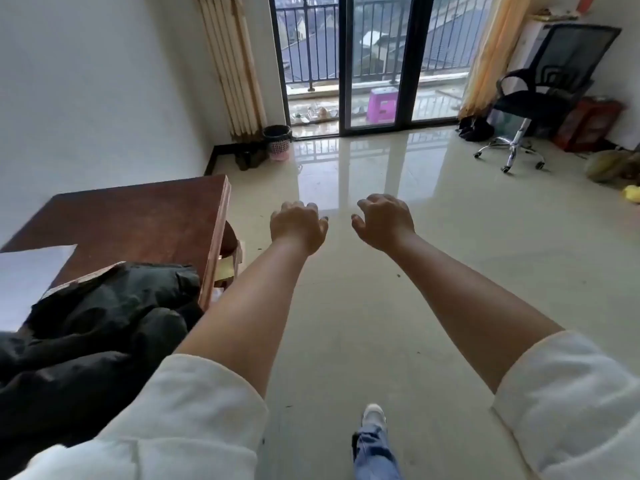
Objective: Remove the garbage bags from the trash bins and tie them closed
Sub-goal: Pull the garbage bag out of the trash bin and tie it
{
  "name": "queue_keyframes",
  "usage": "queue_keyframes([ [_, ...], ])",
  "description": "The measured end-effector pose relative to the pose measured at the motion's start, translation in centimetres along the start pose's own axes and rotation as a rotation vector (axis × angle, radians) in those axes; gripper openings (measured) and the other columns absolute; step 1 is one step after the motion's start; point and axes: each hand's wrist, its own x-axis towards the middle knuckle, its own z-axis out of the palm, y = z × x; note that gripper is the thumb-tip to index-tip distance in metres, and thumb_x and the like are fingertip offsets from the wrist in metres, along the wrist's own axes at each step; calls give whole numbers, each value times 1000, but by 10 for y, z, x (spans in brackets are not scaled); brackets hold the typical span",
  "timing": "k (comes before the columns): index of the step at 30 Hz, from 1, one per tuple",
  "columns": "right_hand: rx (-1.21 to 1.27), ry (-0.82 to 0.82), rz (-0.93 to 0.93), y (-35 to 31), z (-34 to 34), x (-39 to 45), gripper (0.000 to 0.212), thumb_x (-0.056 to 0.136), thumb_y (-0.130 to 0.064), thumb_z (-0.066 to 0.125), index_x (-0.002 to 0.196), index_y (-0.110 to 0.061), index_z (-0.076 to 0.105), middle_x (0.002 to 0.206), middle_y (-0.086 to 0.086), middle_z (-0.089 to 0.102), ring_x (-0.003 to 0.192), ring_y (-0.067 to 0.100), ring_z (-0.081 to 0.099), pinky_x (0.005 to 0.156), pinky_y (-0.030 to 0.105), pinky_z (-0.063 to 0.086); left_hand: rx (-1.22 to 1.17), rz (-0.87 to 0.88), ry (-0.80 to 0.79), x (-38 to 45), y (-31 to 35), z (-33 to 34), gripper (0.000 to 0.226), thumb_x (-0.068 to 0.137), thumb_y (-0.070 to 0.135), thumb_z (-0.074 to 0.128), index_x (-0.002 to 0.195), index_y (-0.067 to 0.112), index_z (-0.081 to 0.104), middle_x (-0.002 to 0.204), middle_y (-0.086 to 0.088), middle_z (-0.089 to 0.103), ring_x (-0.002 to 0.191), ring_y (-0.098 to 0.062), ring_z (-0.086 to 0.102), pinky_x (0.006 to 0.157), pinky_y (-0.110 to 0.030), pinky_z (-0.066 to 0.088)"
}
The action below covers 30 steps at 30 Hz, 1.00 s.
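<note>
Both arms stretched forward over the glossy floor (398, 306), white sleeves pushed up past the forearms. Left hand (298, 228) palm down, fingers loosely curled, nothing in it; right hand (384, 221) same pose, fingers slack and apart, also empty. The two hands are level with each other, near but not touching. The trash bin (278, 142), a pink basket type lined with a black garbage bag (277, 131) whose rim folds over the top edge, stands far off at the back of the room, on the floor by the left wall corner just beside the sliding glass door (374, 64) and below the bundled curtain (235, 64). So the bin is well apart from both hands, up and slightly left of the left hand in view, with open floor between. Bag sits in the bin, not tied (contents can't be made out at this range). Brown table (138, 220) at left with a dark jacket (104, 323) heaped on its near end. Black office chair (540, 95) at far right, purple stool (381, 103) outside on the balcony. One foot in a white shoe (374, 414) with a jeans leg below the right arm.
</note>
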Motion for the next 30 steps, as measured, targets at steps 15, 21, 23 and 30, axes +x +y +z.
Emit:
queue_keyframes([
  [15,16,-307,-18,62,142,343,40,94,-31,36,120,-7,53,126,14,55,120,32,46,96,38,37,-24,-169,-344,333,-54,125,44,94,35,33,123,7,50,130,-14,52,123,-30,42,95,-36,39],
  [21,17,-300,-75,44,196,498,39,93,-30,37,117,-6,55,121,15,58,116,32,50,91,36,42,21,-202,-392,475,-117,165,44,95,34,32,124,6,49,133,-13,50,124,-29,42,96,-36,38],
  [23,22,-283,-95,33,216,564,39,93,-30,38,117,-6,56,121,14,59,115,33,50,91,36,42,27,-208,-377,535,-145,177,44,95,35,31,124,7,49,132,-12,50,122,-29,43,96,-35,37],
  [30,-4,-313,-89,-2,264,782,37,92,-29,37,115,-5,56,118,14,60,112,32,52,87,35,43,4,-239,-385,736,-238,199,43,95,33,31,122,7,50,130,-13,51,119,-29,45,96,-34,37],
])
